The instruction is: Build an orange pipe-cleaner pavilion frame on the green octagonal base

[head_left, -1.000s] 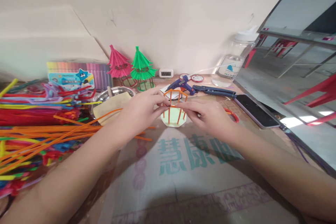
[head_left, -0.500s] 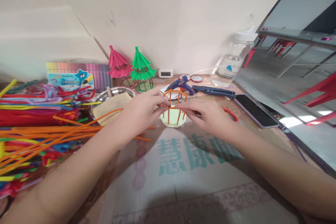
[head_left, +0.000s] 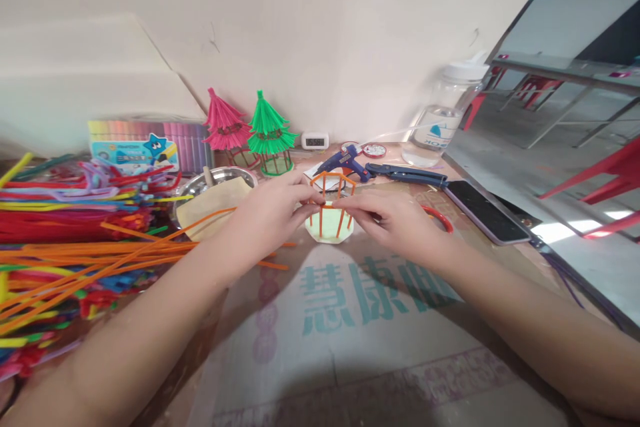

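Note:
An orange pipe-cleaner frame (head_left: pixel 341 220) stands on a pale green many-sided base (head_left: pixel 330 233), its thin posts upright and a ring around the top. My left hand (head_left: pixel 285 207) pinches the near edge of that ring from the left, thumb and index finger together. From the right, my right hand (head_left: pixel 387 217) pinches the same edge, its fingertips close to those of the left. The fingertips cover part of the ring. Loose orange pipe cleaners (head_left: pixel 100 252) lie beside and beneath my left forearm.
Behind the hands lie a blue glue gun (head_left: pixel 345 161), a dark blue long-handled tool (head_left: pixel 407 174) and a phone (head_left: pixel 487 210). Pink (head_left: pixel 225 120) and green (head_left: pixel 270 127) pipe-cleaner pavilions stand by the wall. A metal bowl (head_left: pixel 247 175) is left, a water bottle (head_left: pixel 440 117) right.
Both hands stay pinched on the orange ring with almost no movement. The view has shifted very slightly.

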Action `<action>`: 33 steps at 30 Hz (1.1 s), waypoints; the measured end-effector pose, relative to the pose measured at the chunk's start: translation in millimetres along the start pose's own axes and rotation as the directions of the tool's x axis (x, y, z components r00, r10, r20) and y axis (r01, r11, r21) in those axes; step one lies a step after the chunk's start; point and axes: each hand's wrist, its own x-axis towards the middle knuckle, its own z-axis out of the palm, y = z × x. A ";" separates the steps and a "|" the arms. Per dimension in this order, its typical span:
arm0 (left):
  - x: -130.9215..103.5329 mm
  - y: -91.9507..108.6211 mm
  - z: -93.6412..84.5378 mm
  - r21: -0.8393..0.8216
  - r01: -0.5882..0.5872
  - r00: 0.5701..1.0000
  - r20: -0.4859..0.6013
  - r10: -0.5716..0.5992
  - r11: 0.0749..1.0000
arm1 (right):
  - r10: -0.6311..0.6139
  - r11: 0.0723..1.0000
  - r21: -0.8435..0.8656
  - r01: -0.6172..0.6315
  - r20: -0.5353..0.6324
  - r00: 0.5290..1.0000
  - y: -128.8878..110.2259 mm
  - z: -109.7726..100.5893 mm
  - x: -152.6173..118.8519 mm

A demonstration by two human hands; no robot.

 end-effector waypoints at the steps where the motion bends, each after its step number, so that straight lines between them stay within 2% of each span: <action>1: 0.0 0.4 0.0 -0.001 0.002 1.000 0.003 -0.002 1.000 | 0.002 1.000 0.002 -0.002 -0.003 1.000 0.0 0.2 0.0; 6: 1.1 2.8 -0.4 0.029 0.003 1.000 0.012 -0.003 1.000 | 0.047 0.999 -0.016 -0.047 -0.024 0.999 -0.1 1.1 1.0; 19: 1.6 3.0 -0.2 0.052 0.027 0.999 0.033 -0.028 0.998 | 0.159 0.987 0.003 -0.160 0.023 0.987 -2.0 3.0 1.2; 23: 1.7 4.9 0.6 0.057 0.010 1.000 -0.016 -0.009 0.998 | 0.176 0.983 0.056 -0.176 0.016 0.984 -1.5 4.2 1.5; 28: 2.0 8.3 16.8 0.016 -0.014 0.997 -0.079 0.015 1.000 | 0.149 0.988 0.026 -0.149 0.011 0.989 -1.6 3.6 1.7; 33: 3.2 10.7 40.2 -0.111 -0.009 0.991 -0.132 -0.006 0.994 | 0.150 0.987 0.056 -0.152 0.049 0.988 -1.7 3.8 1.0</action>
